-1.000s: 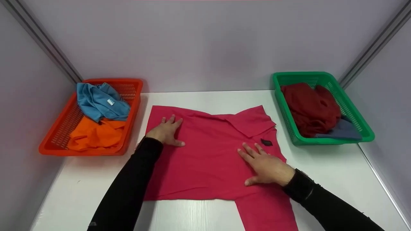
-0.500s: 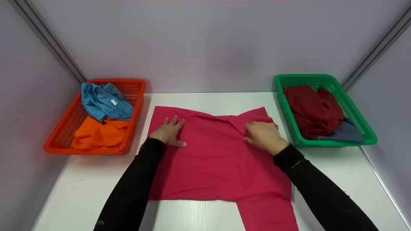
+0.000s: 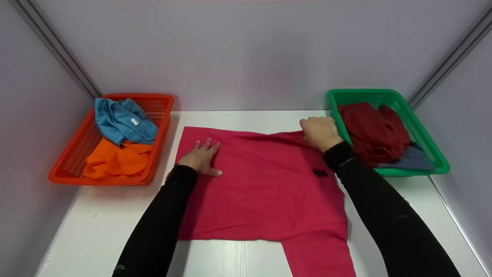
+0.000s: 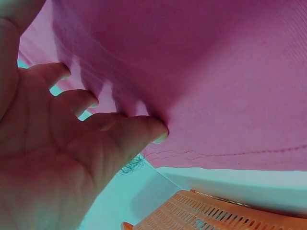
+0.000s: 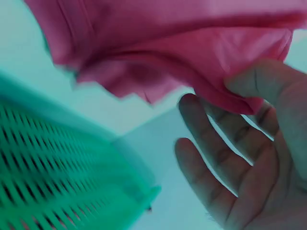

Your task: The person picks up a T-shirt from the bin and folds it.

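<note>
A pinkish-red shirt [image 3: 261,184] lies spread on the white table, one sleeve [image 3: 319,254] hanging toward the near edge. My left hand [image 3: 200,158] presses on its left part with fingers spread; the left wrist view shows those fingertips [image 4: 156,132] on the cloth near a stitched hem. At the far right corner, my right hand [image 3: 321,132] pinches the collar part of the shirt, thumb above and fingers below in the right wrist view, with the cloth [image 5: 211,67] lifted in a fold. A small dark patch [image 3: 320,172] shows on the shirt below that hand.
At the left stands an orange-red basket [image 3: 63,175] holding a blue garment [image 3: 123,121] and an orange one [image 3: 117,159]. A green basket [image 3: 430,144], close beside my right hand, holds dark red cloth [image 3: 374,132] and blue-grey cloth [image 3: 409,159]. Walls rise behind and at both sides.
My right hand has left its flat rest on the shirt, taken the collar and moved it away toward the back edge. The left hand stays in place.
</note>
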### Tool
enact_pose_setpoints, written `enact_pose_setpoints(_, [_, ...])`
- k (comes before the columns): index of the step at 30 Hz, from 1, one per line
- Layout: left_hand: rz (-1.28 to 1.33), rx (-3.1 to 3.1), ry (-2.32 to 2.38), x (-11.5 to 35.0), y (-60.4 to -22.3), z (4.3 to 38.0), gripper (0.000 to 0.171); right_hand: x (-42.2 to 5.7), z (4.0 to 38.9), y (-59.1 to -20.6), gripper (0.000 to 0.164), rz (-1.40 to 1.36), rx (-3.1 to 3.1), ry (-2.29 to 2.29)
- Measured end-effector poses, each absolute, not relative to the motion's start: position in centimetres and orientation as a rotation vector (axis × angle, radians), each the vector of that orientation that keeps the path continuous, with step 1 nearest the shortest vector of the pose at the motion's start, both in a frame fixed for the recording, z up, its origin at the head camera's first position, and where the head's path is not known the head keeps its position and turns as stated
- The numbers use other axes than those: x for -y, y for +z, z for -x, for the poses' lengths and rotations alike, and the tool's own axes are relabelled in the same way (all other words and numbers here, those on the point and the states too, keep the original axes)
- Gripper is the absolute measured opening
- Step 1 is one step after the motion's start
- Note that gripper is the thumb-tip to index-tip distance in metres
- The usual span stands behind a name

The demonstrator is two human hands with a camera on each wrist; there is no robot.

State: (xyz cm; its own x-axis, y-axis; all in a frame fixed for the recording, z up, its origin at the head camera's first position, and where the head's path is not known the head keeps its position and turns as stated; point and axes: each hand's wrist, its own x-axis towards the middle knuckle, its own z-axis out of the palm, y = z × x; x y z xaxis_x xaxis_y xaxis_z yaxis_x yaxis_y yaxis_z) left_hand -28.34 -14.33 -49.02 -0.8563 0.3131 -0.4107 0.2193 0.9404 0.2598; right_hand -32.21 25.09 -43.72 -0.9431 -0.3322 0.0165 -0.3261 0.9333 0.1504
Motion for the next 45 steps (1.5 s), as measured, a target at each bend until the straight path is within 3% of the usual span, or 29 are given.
enact_pose_setpoints(10, [-0.400, -2.649, 0.294, 14.5, -49.0, 28.1, 0.103, -24.5, 36.8, -40.7, 0.009, -0.275, 2.897, -0.143])
enact_pose_setpoints(22, [-0.386, -2.639, 0.308, 14.7, -48.9, 28.3, 0.104, -25.0, 36.7, -43.6, 0.016, -0.248, 3.067, 0.034])
enact_pose_setpoints(25, [-0.387, -2.636, 0.312, 14.7, -49.0, 28.3, 0.104, -25.1, 35.9, -45.0, 0.026, -0.280, 3.267, 0.138])
enact_pose_setpoints(31, [-0.390, -2.635, 0.316, 14.5, -49.0, 28.4, 0.105, -24.9, 34.4, -47.5, 0.083, -0.220, 3.489, 0.257])
enact_pose_setpoints(34, [-0.372, -2.628, 0.325, 14.5, -49.0, 28.4, 0.105, -24.6, 33.9, -48.0, 0.100, -0.187, 3.513, 0.302])
enact_pose_setpoints(38, [-0.349, -2.614, 0.314, 14.3, -48.7, 28.6, 0.107, -24.6, 33.5, -48.2, 0.107, -0.187, 3.561, 0.321])
enact_pose_setpoints(45, [-0.299, -2.590, 0.332, 14.1, -48.2, 29.5, 0.109, -25.1, 33.6, -48.5, 0.105, -0.267, 3.512, 0.288])
